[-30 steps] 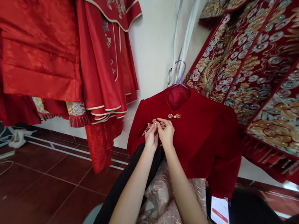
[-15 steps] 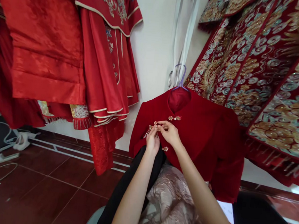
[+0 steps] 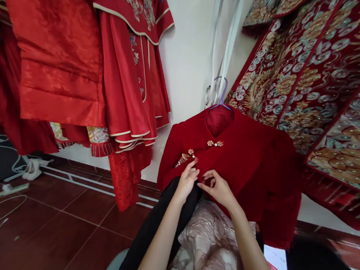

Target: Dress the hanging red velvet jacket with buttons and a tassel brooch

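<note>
A red velvet jacket (image 3: 244, 157) hangs in front of me on a purple hanger (image 3: 222, 97). Beaded flower buttons (image 3: 215, 143) fasten it below the collar. Lower down on its left part sits another flower button (image 3: 191, 152), beside a beaded tassel ornament (image 3: 182, 159). My left hand (image 3: 187, 182) is open, its fingertips against the velvet just under that button. My right hand (image 3: 218, 189) curls its thumb and fingers around the lowest flower button (image 3: 206, 181), which they partly cover.
Red garments (image 3: 62, 70) hang at left, and a heavily embroidered one (image 3: 310, 87) at right. Shiny beige fabric (image 3: 205, 242) lies across my lap beside black cloth (image 3: 163, 217). A white card or phone (image 3: 277, 267) is at lower right. Cables (image 3: 0, 207) and white shoes (image 3: 32, 169) are at left.
My hands have come off the middle flower button. The right hand has moved down to the lowest button; the left has dropped slightly and its fingers have loosened. The view has shifted a little.
</note>
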`<state>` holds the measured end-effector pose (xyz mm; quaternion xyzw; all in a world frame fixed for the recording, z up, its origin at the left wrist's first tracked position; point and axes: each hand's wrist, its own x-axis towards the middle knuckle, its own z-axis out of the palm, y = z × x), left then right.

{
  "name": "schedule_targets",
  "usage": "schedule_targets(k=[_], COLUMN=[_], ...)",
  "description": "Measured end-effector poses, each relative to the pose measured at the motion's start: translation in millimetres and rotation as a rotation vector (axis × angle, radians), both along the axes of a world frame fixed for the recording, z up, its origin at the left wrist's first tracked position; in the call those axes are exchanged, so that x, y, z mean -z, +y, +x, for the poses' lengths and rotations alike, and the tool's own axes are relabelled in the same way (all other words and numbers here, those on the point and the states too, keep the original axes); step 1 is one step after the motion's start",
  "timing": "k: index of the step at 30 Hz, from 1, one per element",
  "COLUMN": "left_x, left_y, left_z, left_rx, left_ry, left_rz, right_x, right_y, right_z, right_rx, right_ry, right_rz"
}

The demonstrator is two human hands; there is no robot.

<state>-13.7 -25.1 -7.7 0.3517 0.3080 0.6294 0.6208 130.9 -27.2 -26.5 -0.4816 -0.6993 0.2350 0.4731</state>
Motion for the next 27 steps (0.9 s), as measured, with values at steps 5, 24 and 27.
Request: schedule_targets(k=[5,24,27], left_x=[-10.9,14.9,10.7], left_y=[-2,15,8], left_z=[-28,-76,-76], left_rx=[-0.436,-0.094,-0.050], left_ry=[0.584,0.913,0.968], left_rz=[0.186,0.242,0.307], right_x=[-12.1,-29.7,-38.7], right_y=[-9,-19,-26], right_z=[3,11,11], right_rx=[-0.126,-0.257,-0.328], right_ry=[-0.042,0.120,0.191], right_rz=[-0.077,-0.228,-0.238])
